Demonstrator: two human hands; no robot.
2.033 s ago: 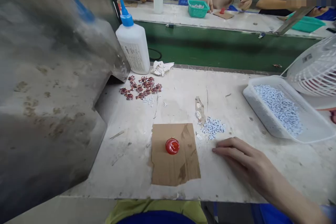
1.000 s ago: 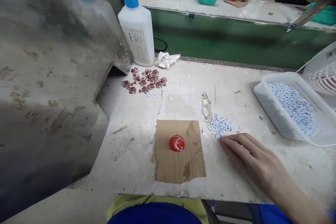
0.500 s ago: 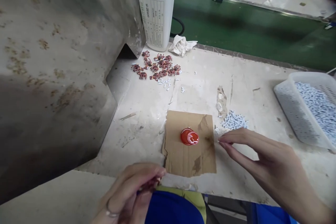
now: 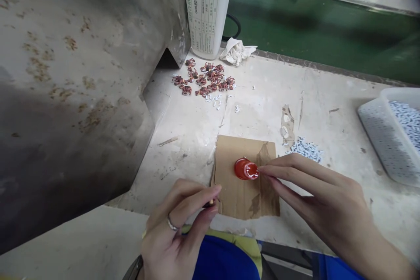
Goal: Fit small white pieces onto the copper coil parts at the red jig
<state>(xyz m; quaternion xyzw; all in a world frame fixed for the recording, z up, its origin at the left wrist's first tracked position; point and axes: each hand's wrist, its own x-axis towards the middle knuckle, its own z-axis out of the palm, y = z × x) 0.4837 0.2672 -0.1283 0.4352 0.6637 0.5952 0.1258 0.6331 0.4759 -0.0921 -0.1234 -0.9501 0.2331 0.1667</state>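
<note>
The cardboard sheet [image 4: 244, 179] lay near the table's [image 4: 262, 100] front edge, apparently protecting it from the red blob [image 4: 246, 169] at the sheet's middle. The right hand [image 4: 315, 192], fingertips pinched together, touched the blob's right side. The left hand [image 4: 177, 232], just left of the sheet, pinched something tiny, too small to identify.

glue bottle [image 4: 208, 8] top cut off, tray [image 4: 383, 140] cropped
</note>
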